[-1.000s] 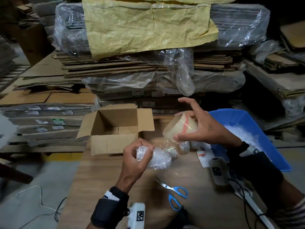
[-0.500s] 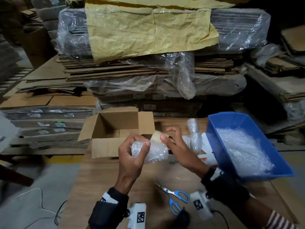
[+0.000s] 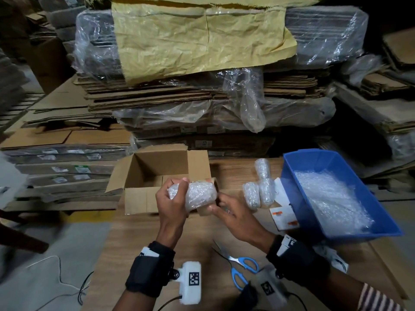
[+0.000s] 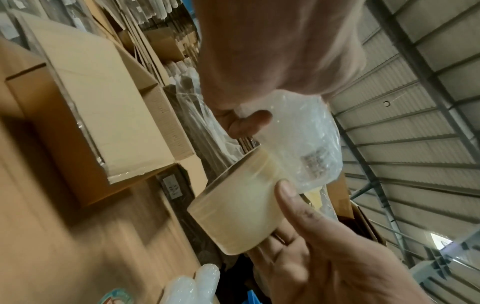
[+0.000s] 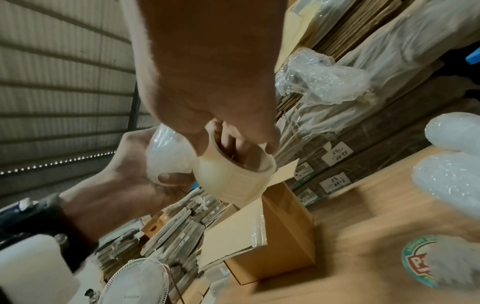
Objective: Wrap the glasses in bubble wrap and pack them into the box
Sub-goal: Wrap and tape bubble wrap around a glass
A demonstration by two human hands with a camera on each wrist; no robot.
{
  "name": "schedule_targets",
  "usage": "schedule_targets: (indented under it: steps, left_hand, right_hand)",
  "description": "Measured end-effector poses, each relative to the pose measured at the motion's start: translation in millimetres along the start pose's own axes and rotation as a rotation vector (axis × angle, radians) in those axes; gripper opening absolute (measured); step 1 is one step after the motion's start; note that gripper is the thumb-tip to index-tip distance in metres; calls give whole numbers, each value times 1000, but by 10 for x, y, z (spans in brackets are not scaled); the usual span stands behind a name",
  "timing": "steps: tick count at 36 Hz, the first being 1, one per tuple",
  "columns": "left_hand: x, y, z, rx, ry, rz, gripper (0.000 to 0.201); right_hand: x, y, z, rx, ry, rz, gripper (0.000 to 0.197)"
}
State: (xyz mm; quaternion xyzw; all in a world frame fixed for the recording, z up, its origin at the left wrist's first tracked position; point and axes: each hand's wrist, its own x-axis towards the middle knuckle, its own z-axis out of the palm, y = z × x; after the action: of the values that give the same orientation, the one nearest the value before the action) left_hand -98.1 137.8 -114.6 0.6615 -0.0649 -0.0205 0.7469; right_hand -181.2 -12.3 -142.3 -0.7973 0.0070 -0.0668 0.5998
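Our left hand (image 3: 171, 205) grips the wrapped glass (image 3: 193, 195) above the table's (image 3: 139, 248) near-left part; our right hand (image 3: 233, 215) holds the tape roll (image 4: 239, 216) against it. The open box (image 3: 157, 176) sits just beyond. Far carton labels (image 5: 337, 153) read "50 00".

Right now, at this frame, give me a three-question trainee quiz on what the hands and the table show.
1. True or false: the cardboard box on the table already holds a wrapped glass.
2. Which hand holds the tape roll? A) left hand B) right hand C) neither
3. Fill in: the scissors on the table have ____ handles.

Key
1. False. The box stands open and the part of its inside that shows is bare; three wrapped glasses lie beside the blue bin.
2. B. The right hand has fingers through the roll; the left hand grips the bubble-wrapped glass.
3. Blue.
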Motion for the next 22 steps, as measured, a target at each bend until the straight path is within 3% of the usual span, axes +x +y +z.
schedule_targets:
  steps: [6, 9, 10, 17, 20, 22]
  left_hand:
    - [-13, -155, 56, -2, 84, -123, 19]
    - [-30, -231, 96, -30, 123, -159, 20]
    - [-32, -258, 102, -34, 129, -168, 21]
    - [23, -403, 118, -32, 205, -206, 19]
    - [102, -493, 34, 62, 286, -198, 18]
    - [97, -539, 3, 130, 266, -163, 21]
  right_hand:
    - [-7, 105, -52, -108, -41, 77, 35]
    - [-33, 62, -124, -101, -69, 61, 12]
    - [-46, 24, -138, -83, -70, 59, 12]
    - [-148, -53, -168, -64, -10, 53, 50]
    - [-251, -42, -144, -104, -5, 46, 31]
    - [-307, -68, -114, -154, -13, 64, 16]
